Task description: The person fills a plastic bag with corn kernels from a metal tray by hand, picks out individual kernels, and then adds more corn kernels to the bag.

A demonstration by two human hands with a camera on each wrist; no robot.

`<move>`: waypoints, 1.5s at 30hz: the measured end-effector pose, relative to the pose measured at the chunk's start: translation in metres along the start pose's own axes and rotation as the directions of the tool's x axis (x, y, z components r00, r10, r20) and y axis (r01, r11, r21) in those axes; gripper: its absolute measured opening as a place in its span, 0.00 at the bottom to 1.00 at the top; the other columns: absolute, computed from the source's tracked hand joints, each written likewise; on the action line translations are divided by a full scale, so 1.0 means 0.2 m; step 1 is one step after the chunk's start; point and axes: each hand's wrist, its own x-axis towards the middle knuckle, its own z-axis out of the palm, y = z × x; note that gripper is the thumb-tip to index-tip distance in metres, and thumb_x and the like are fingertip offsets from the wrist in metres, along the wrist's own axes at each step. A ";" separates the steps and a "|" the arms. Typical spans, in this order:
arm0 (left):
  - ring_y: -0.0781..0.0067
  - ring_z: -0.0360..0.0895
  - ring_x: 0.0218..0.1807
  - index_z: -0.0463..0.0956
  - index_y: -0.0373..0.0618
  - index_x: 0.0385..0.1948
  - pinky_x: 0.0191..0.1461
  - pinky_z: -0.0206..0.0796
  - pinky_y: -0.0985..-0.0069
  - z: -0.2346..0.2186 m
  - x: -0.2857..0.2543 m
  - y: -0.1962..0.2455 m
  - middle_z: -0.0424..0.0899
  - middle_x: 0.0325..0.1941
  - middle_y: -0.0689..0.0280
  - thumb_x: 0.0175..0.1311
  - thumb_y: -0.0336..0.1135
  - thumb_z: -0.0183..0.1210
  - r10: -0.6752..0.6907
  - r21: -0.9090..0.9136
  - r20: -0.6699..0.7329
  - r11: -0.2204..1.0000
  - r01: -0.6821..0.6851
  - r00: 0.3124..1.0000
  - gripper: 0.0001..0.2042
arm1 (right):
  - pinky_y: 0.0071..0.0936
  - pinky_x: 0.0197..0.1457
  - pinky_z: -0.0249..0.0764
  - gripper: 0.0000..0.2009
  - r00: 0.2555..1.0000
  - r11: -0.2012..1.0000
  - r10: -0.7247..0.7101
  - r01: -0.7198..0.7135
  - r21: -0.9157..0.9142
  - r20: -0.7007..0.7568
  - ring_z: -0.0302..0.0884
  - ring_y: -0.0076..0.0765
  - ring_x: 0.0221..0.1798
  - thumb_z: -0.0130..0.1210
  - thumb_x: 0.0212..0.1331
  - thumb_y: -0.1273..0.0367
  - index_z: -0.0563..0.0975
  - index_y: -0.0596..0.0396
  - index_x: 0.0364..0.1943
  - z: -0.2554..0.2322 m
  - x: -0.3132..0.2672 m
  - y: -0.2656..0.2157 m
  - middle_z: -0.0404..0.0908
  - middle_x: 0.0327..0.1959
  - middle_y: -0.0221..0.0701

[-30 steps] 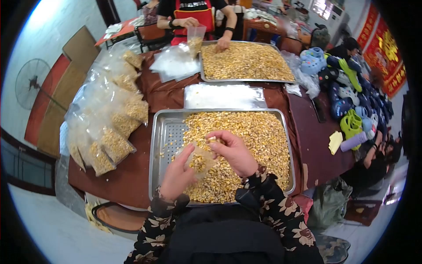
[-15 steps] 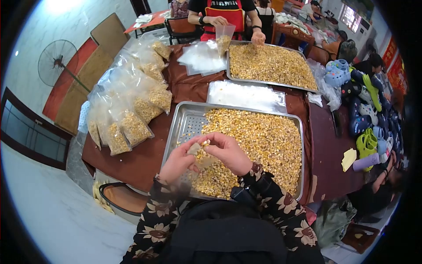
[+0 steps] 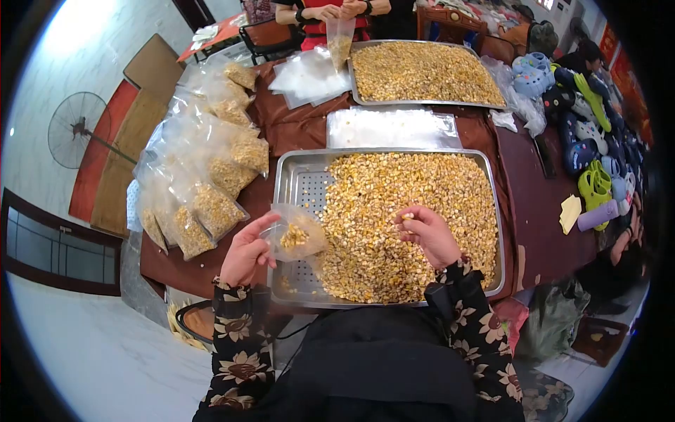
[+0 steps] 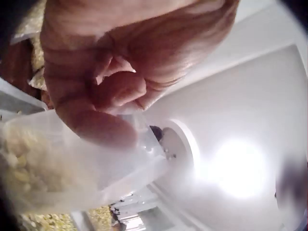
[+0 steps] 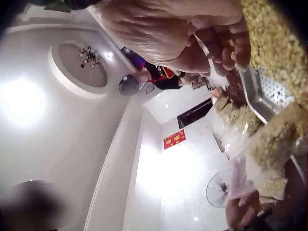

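A clear plastic bag (image 3: 295, 235) with some yellow corn kernels inside hangs from my left hand (image 3: 246, 250), over the left end of the near metal tray (image 3: 281, 183). In the left wrist view, the fingers (image 4: 103, 127) of that hand pinch the edge of the bag (image 4: 110, 178). My right hand (image 3: 430, 235) is over the heap of corn kernels (image 3: 394, 183), its fingertips curled together on a small pale kernel (image 3: 408, 216). From the right wrist view, the right hand (image 5: 178, 38) has thumb and fingers close together.
Filled bags of corn (image 3: 218, 207) crowd the table's left side. Behind the near tray lie flat plastic bags (image 3: 390, 128) and a second corn tray (image 3: 429, 74). Across the table, a person (image 3: 334, 17) holds a bag. Clog shoes (image 3: 594, 186) are piled at right.
My hands were together over the tray and have moved apart: the left leftward with the bag, the right rightward over the corn. The person opposite has brought both hands to their bag.
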 end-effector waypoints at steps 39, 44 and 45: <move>0.83 0.71 0.20 0.61 0.35 0.65 0.27 0.72 0.81 0.41 -0.02 -0.07 0.79 0.39 0.63 0.55 0.18 0.45 0.101 0.375 -0.112 0.926 -0.052 0.989 0.29 | 0.51 0.40 0.73 0.11 0.832 0.269 -0.553 0.128 -0.955 -0.045 0.78 0.57 0.38 0.56 0.54 0.64 0.77 0.54 0.37 -0.47 0.32 0.04 0.77 0.39 0.46; 0.83 0.73 0.20 0.60 0.36 0.66 0.29 0.73 0.81 0.48 0.03 -0.13 0.78 0.29 0.67 0.56 0.20 0.47 0.094 0.349 -0.039 0.934 -0.075 0.995 0.30 | 0.18 0.21 0.51 0.05 0.994 0.985 0.113 -0.113 0.131 0.008 0.52 0.19 0.20 0.52 0.66 0.67 0.71 0.51 0.37 -0.23 0.25 -0.17 0.67 0.28 0.24; 0.83 0.73 0.21 0.60 0.37 0.66 0.29 0.73 0.81 0.50 0.04 -0.13 0.78 0.28 0.67 0.56 0.20 0.46 0.117 0.357 -0.011 0.928 -0.105 0.993 0.30 | 0.18 0.21 0.51 0.05 0.991 0.985 0.123 -0.128 0.116 0.047 0.52 0.19 0.20 0.52 0.66 0.67 0.71 0.51 0.37 -0.14 0.21 -0.22 0.67 0.28 0.24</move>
